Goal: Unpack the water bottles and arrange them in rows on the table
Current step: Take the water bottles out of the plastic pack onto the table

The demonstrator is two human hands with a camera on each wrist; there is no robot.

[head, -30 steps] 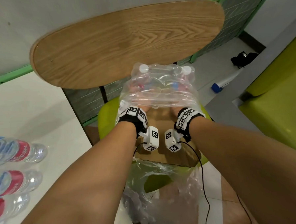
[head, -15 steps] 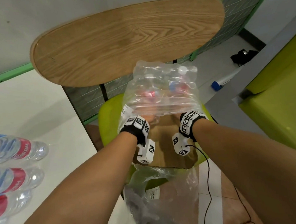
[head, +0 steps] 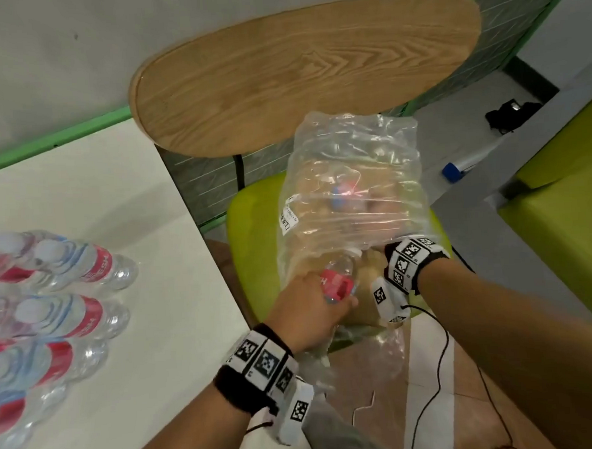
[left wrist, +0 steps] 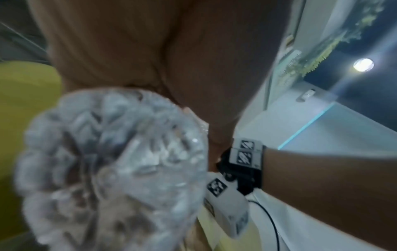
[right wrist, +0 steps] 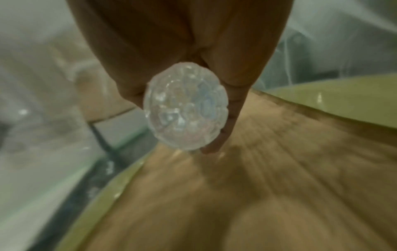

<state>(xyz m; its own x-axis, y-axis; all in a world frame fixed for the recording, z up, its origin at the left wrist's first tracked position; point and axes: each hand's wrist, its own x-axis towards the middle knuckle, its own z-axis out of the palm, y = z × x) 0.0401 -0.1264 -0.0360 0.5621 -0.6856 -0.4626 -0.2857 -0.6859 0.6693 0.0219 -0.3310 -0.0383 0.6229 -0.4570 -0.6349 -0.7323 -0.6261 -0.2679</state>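
A clear shrink-wrap pack (head: 350,173) lies on the green chair seat (head: 251,247), its open end toward me. My left hand (head: 309,309) grips a red-labelled water bottle (head: 337,280) just outside that opening; the bottle's ribbed base (left wrist: 111,163) fills the left wrist view. My right hand (right wrist: 171,51) reaches into the wrap past the wrist band (head: 413,256). It grips a second bottle, and that bottle's base (right wrist: 185,108) faces the right wrist camera. Several unpacked bottles (head: 67,267) stand in rows at the left of the white table (head: 132,198).
A wooden chair back (head: 304,73) rises behind the pack. Cardboard (right wrist: 279,169) lies under the wrap on the seat. Loose plastic film (head: 361,375) hangs below my left wrist. A green bench (head: 569,230) stands at the right, with a blue-capped item (head: 454,169) on the floor.
My left hand has drawn back out of the wrap toward me, holding a red-labelled bottle. The right hand stays inside the wrap. The view has shifted, showing more of the table.
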